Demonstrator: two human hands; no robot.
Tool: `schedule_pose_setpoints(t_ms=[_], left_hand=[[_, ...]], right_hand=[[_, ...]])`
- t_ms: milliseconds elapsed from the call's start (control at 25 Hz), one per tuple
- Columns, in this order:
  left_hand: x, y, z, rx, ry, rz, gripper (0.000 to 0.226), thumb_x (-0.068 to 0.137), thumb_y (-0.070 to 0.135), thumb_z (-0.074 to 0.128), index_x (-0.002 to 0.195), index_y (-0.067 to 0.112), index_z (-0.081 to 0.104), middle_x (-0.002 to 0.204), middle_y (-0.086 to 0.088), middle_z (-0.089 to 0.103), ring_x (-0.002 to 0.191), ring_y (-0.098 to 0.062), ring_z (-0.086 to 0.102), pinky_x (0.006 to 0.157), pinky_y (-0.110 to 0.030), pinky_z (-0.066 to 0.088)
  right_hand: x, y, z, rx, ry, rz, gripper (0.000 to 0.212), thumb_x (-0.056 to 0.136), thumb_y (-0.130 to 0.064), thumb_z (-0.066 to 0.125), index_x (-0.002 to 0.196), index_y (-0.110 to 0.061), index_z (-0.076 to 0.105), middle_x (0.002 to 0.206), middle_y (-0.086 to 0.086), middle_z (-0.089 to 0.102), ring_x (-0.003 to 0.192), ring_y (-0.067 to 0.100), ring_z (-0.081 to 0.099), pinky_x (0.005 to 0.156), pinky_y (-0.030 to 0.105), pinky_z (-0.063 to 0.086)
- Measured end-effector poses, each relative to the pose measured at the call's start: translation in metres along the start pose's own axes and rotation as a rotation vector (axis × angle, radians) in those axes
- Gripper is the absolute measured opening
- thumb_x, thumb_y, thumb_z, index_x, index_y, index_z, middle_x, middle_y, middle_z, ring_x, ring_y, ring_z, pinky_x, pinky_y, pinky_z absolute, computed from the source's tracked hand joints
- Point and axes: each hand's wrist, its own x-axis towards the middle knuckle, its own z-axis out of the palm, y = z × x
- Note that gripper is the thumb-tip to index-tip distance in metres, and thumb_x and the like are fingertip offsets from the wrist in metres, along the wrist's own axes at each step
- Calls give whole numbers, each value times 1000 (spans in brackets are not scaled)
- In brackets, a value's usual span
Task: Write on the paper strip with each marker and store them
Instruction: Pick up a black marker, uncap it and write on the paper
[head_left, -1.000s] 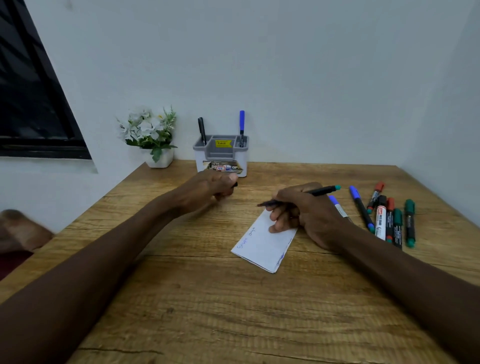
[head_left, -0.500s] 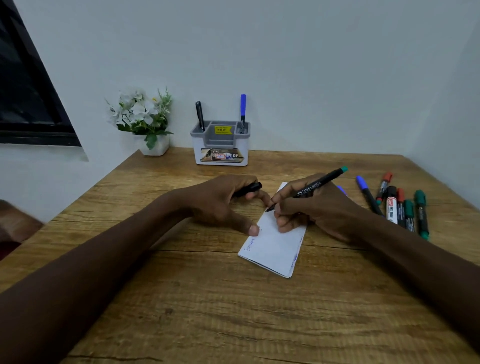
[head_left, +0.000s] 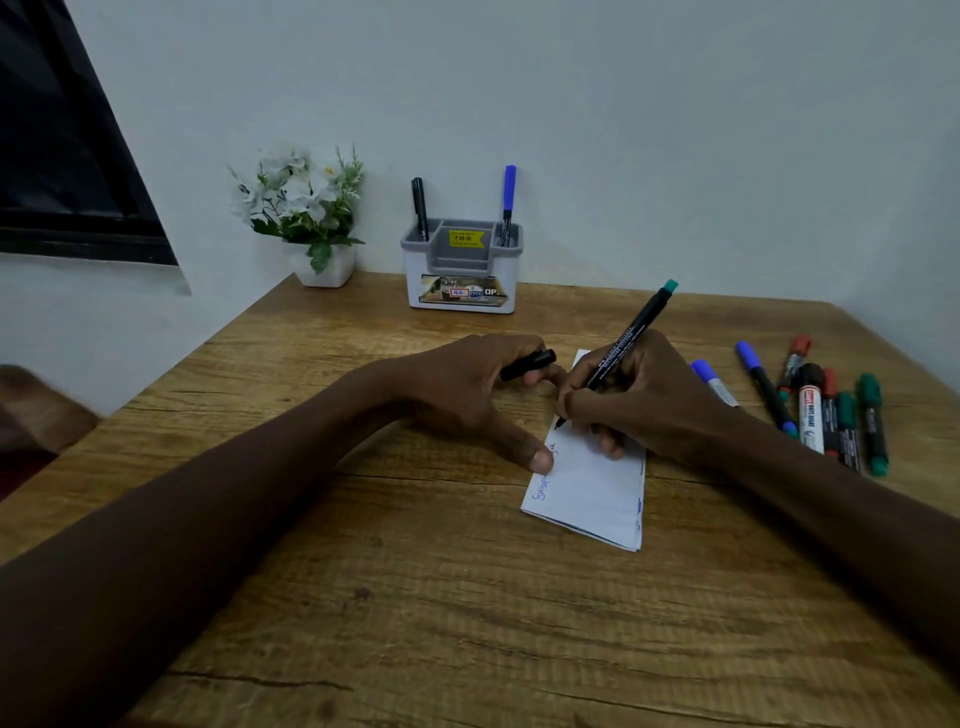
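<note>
The right hand (head_left: 649, 405) grips the marker (head_left: 631, 338), tip on the paper (head_left: 592, 488); the left hand (head_left: 467, 395) holds the cap (head_left: 530, 364), thumb pressing the paper's edge.

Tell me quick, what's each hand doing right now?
Left hand: holds the black cap, thumb pressing the paper strip.
Right hand: grips the green-ended marker, tip at the paper strip.

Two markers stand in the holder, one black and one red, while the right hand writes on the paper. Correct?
Not red: the head view shows a black marker and a blue marker in the holder. The right hand does write on the paper.
</note>
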Motion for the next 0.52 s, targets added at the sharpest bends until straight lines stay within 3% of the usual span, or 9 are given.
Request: schedule_pose_setpoints(t_ms=[120,520], left_hand=[[0,0,-1,-2,-16,-10,57,63,54,92,89,34,45,103,6,59,96,-17,55,81,-41,50],[3,-3,-1,-30,-30,-5,55,65,51,91,88,35,44,101,11,57,98,-15,55,81,-34,48]], right_hand=[[1,0,0,-41,-22,-19,10,85,-1,69,76,1,73,51,9,66,36,13,56,43,26,53],[2,4,1,-41,-38,8,7,85,-4,71,79,-1,73,58,18,68,43,24,60,43,25,52]])
